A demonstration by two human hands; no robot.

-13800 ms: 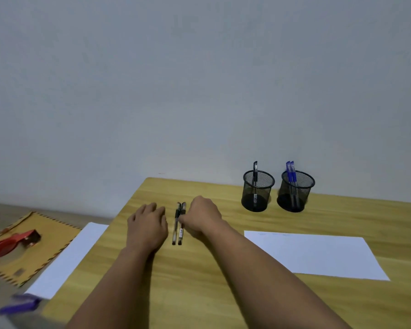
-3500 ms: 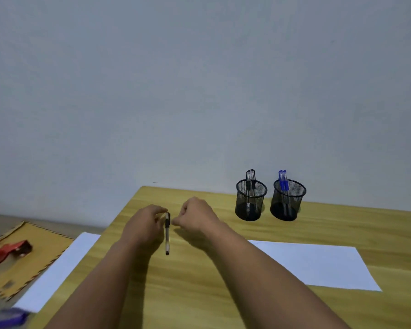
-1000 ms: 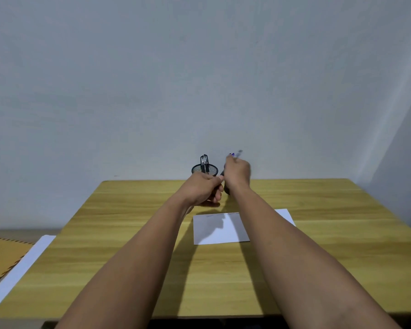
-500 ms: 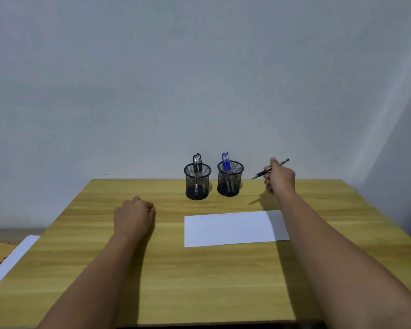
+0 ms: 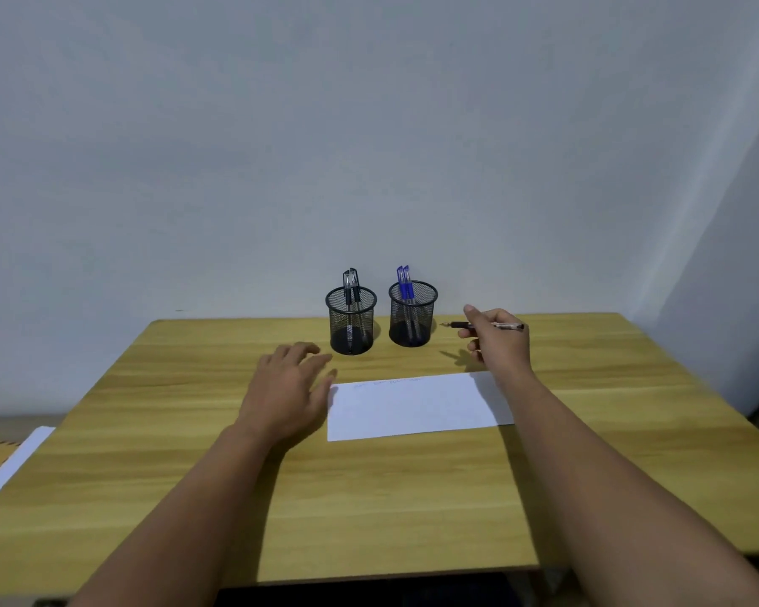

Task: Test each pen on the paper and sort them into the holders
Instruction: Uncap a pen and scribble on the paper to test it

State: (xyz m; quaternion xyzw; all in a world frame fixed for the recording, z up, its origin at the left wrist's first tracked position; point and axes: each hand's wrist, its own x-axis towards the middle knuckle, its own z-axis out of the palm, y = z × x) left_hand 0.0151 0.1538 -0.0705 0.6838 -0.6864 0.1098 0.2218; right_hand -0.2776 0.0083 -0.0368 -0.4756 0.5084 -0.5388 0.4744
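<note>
- One pen is out of the holders, held in the right hand above the bench, to the right of the blue-pen holder and beyond the far right corner of the paper.
- Its long axis runs nearly level, left to right; the bare tip points left toward the holders and the clear barrel sticks out past the knuckles on the right.
- The right hand's grip is closed around that pen, with the forefinger raised above it.
- One sheet of white paper lies flat on the bench, long side across, with a few faint scribbles along its far edge, too faint to read.
- The left hand has its grip released, fingers spread and relaxed, at the paper's left edge; whether it touches the sheet I cannot tell.
- Two black mesh holders stand upright side by side at the back of the bench, just apart.
- The left holder carries two black-capped pens, standing cap up.
- The right holder carries two blue-capped pens, also cap up.
- No brand or label can be read on any pen.
- Off the bench's left edge lies another white sheet over something brown.
</note>
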